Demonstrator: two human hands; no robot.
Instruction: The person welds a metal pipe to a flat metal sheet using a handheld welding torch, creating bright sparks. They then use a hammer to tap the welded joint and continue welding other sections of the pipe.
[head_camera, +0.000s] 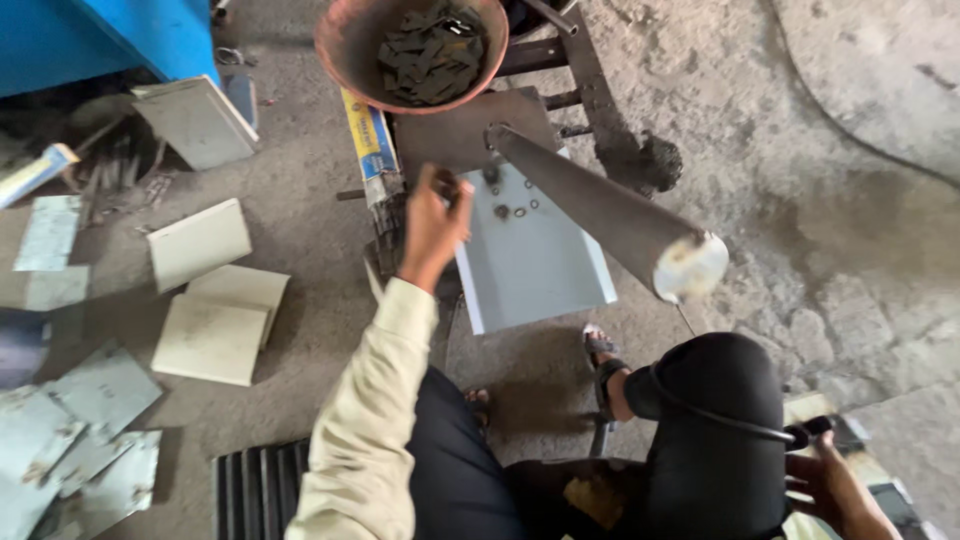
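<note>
One left hand (432, 222), fingers pinching one small dark metal piece (449, 187) above one pale sheet panel (535, 265). One right hand (835, 485), grip indiscernible. One rusty bowl (345, 55); one lever handle (600, 205).

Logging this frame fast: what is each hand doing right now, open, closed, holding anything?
Left hand: fingers pinched closed over the grey metal plate; whether it holds something small cannot be told.
Right hand: curled around a dark handle, partly cut off.

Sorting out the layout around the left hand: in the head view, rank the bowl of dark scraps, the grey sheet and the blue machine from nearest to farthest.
From the left hand:
1. Grey sheet, right beside it, to the right.
2. Bowl of dark scraps, above it.
3. Blue machine, far upper left.
</note>
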